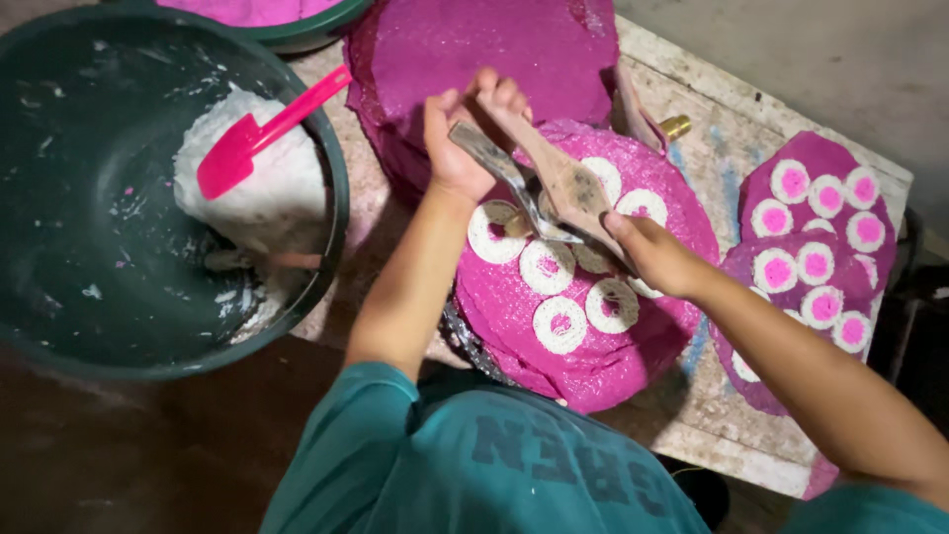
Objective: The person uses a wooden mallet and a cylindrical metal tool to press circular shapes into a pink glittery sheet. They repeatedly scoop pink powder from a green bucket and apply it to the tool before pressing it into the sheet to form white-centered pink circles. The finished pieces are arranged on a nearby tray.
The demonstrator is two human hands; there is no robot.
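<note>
Far to the left of the fingers sits a big dark green plastic basin point(59, 297), smooth-walled and smeared with white flecks. A lumpy mound of white dough point(267, 188) is heaped against its right wall, with a glossy pink spatula point(237, 148) stuck in it, handle slanting up toward the fingers.

The left hand point(463, 138) is closed around the upper ends of a hinged press point(539, 188), fingers curled over both handles: a dull metal arm and a worn wooden paddle with a dark stain on its face. The press slants down and to the right from these fingers, over a round pink mat point(593, 366) of coarse woven texture. The right hand point(652, 252) pinches the lower edge of the wooden paddle, thumb on top, fingers tucked beneath.

Around and under the fingertips lie white dough rings point(560, 324) with pink centres, flat and grainy, spread in a loose cluster on the mat. Above the left hand a stack of bare pink mats point(474, 49) lies flat.

Right of the right hand, well apart, a second mat point(820, 158) carries more rings in rows. Both rest on a scuffed, pale table point(712, 415). Below, a teal shirt point(474, 465) bears dark block lettering across it.
</note>
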